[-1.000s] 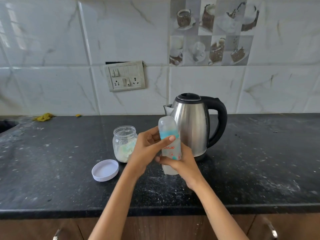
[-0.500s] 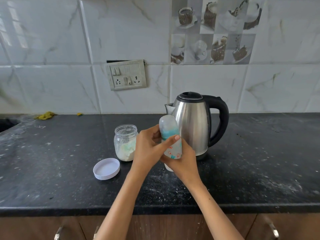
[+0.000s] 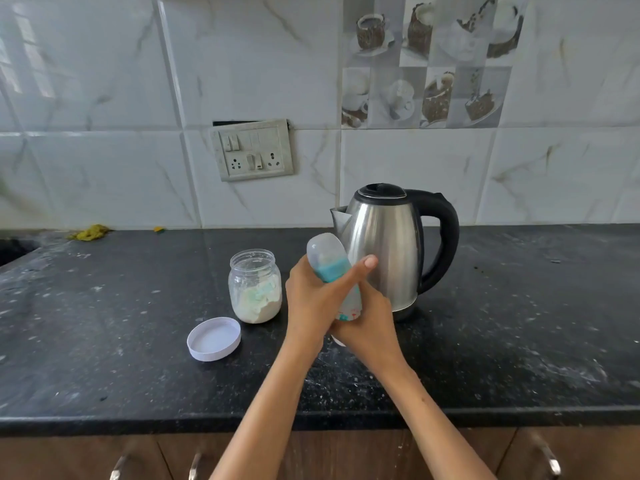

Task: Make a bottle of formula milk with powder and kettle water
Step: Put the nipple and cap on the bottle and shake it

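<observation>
I hold a capped baby bottle point(image 3: 327, 258) with a teal collar above the black counter, tilted to the left. My left hand point(image 3: 313, 301) wraps around its upper part at the collar, thumb stretched across the front. My right hand point(image 3: 370, 323) grips the lower body, hiding most of it. A steel kettle point(image 3: 388, 251) with a black handle stands just behind the bottle. An open glass jar point(image 3: 254, 289), partly filled with pale powder, stands left of my hands. Its white lid point(image 3: 214, 338) lies upside down in front of the jar.
The dark counter point(image 3: 519, 323) is dusted with white specks, and its front edge runs across the lower view above wooden drawers with metal handles. A switch and socket plate point(image 3: 252, 150) sits on the tiled wall. Yellow scraps point(image 3: 90, 233) lie at the back left.
The bottle has tipped from nearly upright to leaning left and sits a little higher in both hands. Jar, lid and kettle have stayed put.
</observation>
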Available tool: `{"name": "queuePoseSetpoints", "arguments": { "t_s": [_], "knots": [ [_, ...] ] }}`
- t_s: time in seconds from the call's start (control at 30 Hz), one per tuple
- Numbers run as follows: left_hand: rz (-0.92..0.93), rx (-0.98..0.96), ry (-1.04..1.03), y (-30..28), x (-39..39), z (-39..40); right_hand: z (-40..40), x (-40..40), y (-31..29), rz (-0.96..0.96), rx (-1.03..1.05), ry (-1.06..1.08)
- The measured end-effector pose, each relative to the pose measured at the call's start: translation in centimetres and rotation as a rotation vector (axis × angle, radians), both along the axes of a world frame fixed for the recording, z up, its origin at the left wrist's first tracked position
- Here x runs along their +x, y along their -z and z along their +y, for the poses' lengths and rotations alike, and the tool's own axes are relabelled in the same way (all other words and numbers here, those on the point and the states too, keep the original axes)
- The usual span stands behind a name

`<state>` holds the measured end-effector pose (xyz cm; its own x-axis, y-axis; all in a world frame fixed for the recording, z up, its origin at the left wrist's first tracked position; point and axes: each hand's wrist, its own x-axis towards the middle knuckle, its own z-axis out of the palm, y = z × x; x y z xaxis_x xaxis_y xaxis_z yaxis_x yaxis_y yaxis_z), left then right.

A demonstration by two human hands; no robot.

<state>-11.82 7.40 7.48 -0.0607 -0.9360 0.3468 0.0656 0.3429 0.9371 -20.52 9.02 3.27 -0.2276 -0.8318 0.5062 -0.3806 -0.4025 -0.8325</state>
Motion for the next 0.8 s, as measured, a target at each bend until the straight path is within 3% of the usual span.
{"name": "queuePoseSetpoints", "arguments": {
  "t_s": [0.13,0.3,0.43,0.53,0.67,0.73,0.8],
  "knots": [
    [0.031,0.037,0.027,-0.7,-0.1,0.1,0.5,-0.3,-0.9,-0.036,0.052,-0.11],
    [-0.065,0.092,0.524,-1.6,1.6,-1.3,0.8,-1.3,-1.2,-0.246,0.182,-0.48],
    [-0.1,0.037,0.747,-1.2,2.0,-2.3,0.8,-1.6,-0.7,-0.263,0.199,-0.538],
    [-0.109,-0.01,0.656,-0.9,2.1,-2.1,0.8,-1.3,-0.9,-0.219,0.157,-0.368],
    [0.0,0.012,0.274,-1.2,0.7,-0.2,0.7,-0.4,-1.4,-0.01,0.056,-0.013],
    [0.0,0.048,0.103,-1.2,-0.1,0.1,0.8,0.1,-1.3,0.08,0.023,0.045],
    [0.029,0.073,0.12,-1.0,0.0,-0.5,1.0,0.1,-1.4,0.064,0.077,-0.013]
  ]
}}
